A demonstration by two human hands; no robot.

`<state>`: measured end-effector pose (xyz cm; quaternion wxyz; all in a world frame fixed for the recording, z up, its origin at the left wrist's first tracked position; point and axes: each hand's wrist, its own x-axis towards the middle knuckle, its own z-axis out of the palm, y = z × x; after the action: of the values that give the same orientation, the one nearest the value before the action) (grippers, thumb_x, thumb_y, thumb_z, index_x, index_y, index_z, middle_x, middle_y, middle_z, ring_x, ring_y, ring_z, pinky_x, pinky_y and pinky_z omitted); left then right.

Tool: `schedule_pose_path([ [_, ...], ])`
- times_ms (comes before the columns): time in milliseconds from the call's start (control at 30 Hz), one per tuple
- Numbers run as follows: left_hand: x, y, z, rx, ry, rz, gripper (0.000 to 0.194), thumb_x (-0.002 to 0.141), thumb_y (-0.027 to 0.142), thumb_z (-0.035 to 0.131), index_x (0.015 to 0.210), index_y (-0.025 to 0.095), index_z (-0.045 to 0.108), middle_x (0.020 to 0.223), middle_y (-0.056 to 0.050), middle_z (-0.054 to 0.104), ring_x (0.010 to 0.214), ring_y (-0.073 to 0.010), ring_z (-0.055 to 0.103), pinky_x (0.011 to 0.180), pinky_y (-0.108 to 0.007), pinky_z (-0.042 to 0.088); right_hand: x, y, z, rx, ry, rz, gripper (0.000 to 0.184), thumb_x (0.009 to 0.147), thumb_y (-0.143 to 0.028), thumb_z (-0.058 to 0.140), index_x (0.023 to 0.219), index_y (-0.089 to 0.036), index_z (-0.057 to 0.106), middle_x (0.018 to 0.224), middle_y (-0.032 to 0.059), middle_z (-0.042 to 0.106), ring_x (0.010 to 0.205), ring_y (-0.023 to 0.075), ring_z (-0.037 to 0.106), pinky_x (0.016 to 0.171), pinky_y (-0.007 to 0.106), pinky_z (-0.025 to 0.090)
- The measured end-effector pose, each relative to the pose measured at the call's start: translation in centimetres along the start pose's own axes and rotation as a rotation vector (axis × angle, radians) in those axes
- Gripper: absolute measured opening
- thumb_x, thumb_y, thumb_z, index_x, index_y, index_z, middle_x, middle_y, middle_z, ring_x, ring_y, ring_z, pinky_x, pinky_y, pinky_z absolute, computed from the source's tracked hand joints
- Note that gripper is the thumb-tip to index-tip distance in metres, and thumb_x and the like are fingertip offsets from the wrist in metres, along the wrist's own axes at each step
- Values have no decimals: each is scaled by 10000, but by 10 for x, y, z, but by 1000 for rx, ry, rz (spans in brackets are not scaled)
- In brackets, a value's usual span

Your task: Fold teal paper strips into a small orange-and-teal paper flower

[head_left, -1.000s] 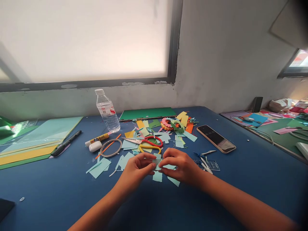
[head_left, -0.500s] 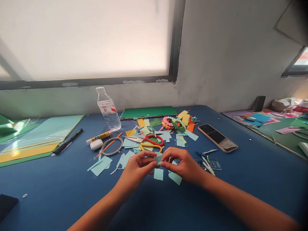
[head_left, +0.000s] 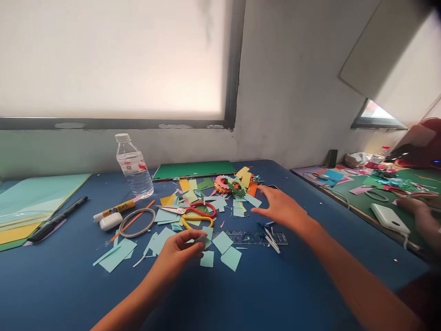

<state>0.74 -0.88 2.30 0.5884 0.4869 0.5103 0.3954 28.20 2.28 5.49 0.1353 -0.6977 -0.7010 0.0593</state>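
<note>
My left hand [head_left: 181,253] pinches a small light-blue paper piece [head_left: 206,241] between thumb and fingers, low over the table. My right hand [head_left: 284,209] is raised to the right, thumb and fingers apart, with nothing in it. It covers most of the phone [head_left: 274,186]. Just left of its fingertips lie scalloped paper rings [head_left: 237,186] in pink and green among coloured scraps. Light-blue paper squares [head_left: 231,259] rest beside my left hand. Behind that hand are scissors [head_left: 197,221] with red and yellow handles. A clear ruler [head_left: 234,237] is partly under the paper.
A water bottle [head_left: 134,168] stands at the back left. Nearer are a glue stick [head_left: 113,210], a white case [head_left: 110,221], a tape roll [head_left: 137,222] and a black marker [head_left: 58,219]. Coloured sheets [head_left: 37,202] lie far left. Another person's hand [head_left: 422,214] is at a neighbouring table.
My right hand has let go of the blue paper and moved right and away over the phone, opening. My left hand still holds the paper. The view has turned right.
</note>
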Motion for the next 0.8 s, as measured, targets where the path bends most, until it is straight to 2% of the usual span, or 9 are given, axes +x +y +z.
schedule_pose_path([
  [100, -1, 0, 0, 12, -33, 37, 225, 638, 347, 715, 751, 158, 666, 781, -45, 694, 767, -210, 663, 710, -298, 503, 9, 53, -4, -102, -68, 279, 566, 738, -405, 721, 1169, -92, 529, 1132, 202, 566, 1026, 339, 548, 805, 427, 471],
  [200, -1, 0, -1, 22, -92, 64, 210, 667, 343, 679, 772, 163, 652, 795, -37, 683, 768, -194, 661, 705, -285, 502, 15, 83, 7, -137, -150, 421, 313, 900, -354, 563, 1120, -131, 549, 1096, 88, 578, 921, 211, 594, 774, 389, 506],
  [300, -1, -5, 1, 37, -143, 77, 190, 647, 314, 667, 741, 155, 622, 749, -26, 660, 711, -177, 657, 658, -270, 498, 19, 82, 11, -154, -160, 440, 260, 924, -326, 535, 1106, -143, 556, 1089, 70, 579, 911, 193, 594, 776, 380, 507],
  [400, -2, -15, 6, 71, -181, 111, 120, 655, 249, 612, 717, 146, 599, 673, -4, 618, 613, -146, 636, 582, -241, 476, 25, 61, 2, -169, -113, 399, 280, 859, -340, 610, 1032, -121, 587, 1057, 94, 591, 934, 224, 583, 809, 404, 477],
  [467, -1, -23, 8, 110, -207, 136, 87, 668, 183, 558, 726, 140, 606, 673, -6, 618, 604, -134, 625, 589, -236, 474, 32, 36, -7, -149, -49, 325, 395, 697, -330, 734, 934, -35, 623, 1019, 240, 582, 976, 369, 550, 804, 445, 448],
  [567, -1, -35, 8, 192, -237, 183, 181, 686, 130, 506, 794, 131, 651, 649, -10, 625, 611, -135, 615, 599, -236, 470, 45, -23, -14, -39, 10, 143, 538, 622, -393, 733, 1015, -48, 606, 1053, 264, 566, 987, 434, 534, 754, 451, 446],
  [633, -3, -39, 6, 271, -265, 230, 214, 681, 117, 514, 809, 136, 683, 627, -13, 632, 598, -146, 602, 566, -236, 448, 47, -79, -9, 86, -19, -46, 604, 593, -422, 744, 1087, -111, 587, 1123, 214, 566, 1036, 393, 530, 770, 398, 456],
  [700, -8, -42, 5, 350, -321, 291, 228, 653, 101, 548, 802, 159, 711, 635, -12, 653, 614, -165, 605, 584, -251, 443, 43, -143, 5, 237, -131, -251, 587, 639, -502, 709, 1108, -172, 587, 1110, 147, 607, 944, 305, 602, 694, 329, 493],
  [800, -17, -43, 4, 433, -424, 373, 264, 658, 85, 570, 819, 214, 733, 780, -14, 708, 758, -213, 642, 706, -287, 458, 32, -239, 37, 393, -372, -483, 492, 644, -568, 698, 988, -221, 645, 850, 42, 694, 665, 206, 657, 530, 265, 508],
])
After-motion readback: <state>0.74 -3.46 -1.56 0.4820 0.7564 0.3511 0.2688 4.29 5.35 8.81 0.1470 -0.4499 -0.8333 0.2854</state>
